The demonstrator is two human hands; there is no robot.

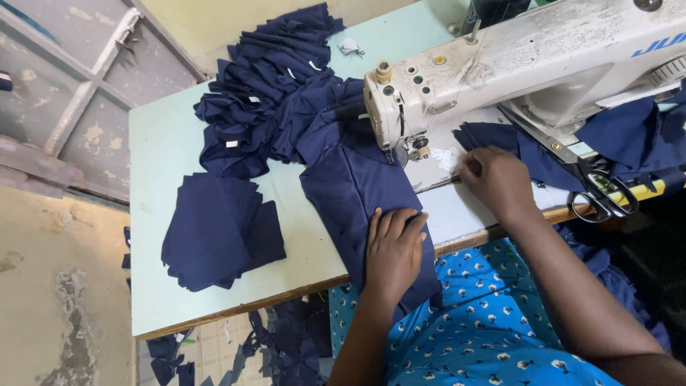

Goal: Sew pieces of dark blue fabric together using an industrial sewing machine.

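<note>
Fingers of your left hand lie flat, together, on the navy cloth. Your right hand pinches something unclear beside the sewing machine

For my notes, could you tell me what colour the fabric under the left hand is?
Navy blue fabric, head view.

Left hand presses navy fabric (flat) beside the sewing machine.

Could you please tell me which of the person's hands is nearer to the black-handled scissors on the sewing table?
The right hand; it sits just left of the scissors. The left hand lies farther left, flat on navy fabric.
</note>
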